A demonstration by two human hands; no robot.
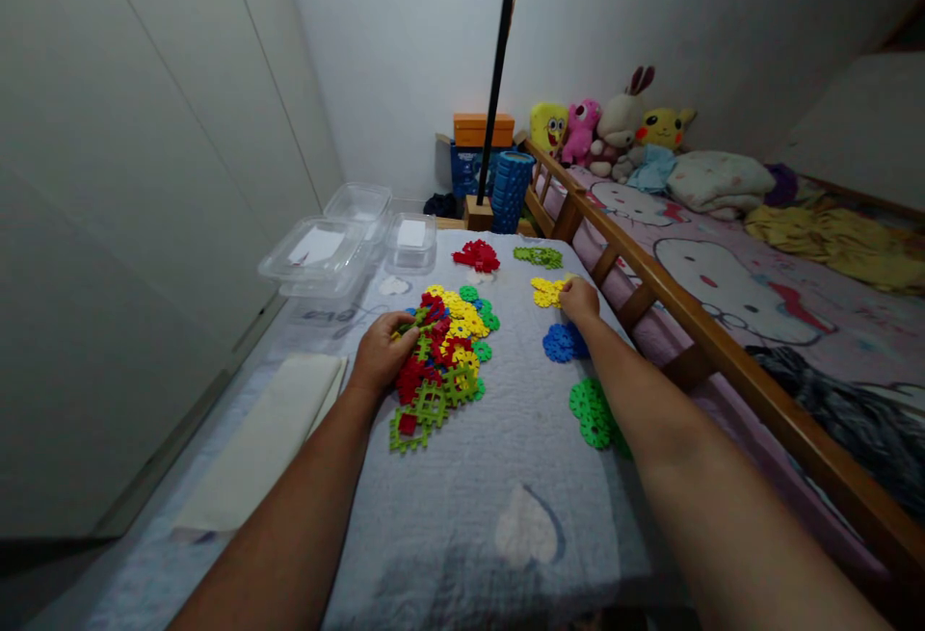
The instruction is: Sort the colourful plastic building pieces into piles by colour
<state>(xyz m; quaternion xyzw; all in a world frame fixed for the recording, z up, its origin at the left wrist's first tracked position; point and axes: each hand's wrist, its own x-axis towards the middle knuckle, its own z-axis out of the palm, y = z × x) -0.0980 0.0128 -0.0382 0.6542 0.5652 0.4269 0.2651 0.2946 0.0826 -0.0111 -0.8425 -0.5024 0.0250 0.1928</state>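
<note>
Your left hand (pixel 381 354) touches the mixed pile (pixel 442 357) at its left edge; your right hand (pixel 580 302) meets yellow pieces (pixel 545 292) at far right, beyond 1 blue heap (pixel 561 343). Whether either grip clamps a piece, I cannot tell.

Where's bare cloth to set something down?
Free: cloth on the camera side of the mixed pile, plus the strip between that pile and the blue pile and green pile. Crowded: left hand at the mixed pile, right hand at the yellow pile, boxes far left.
</note>
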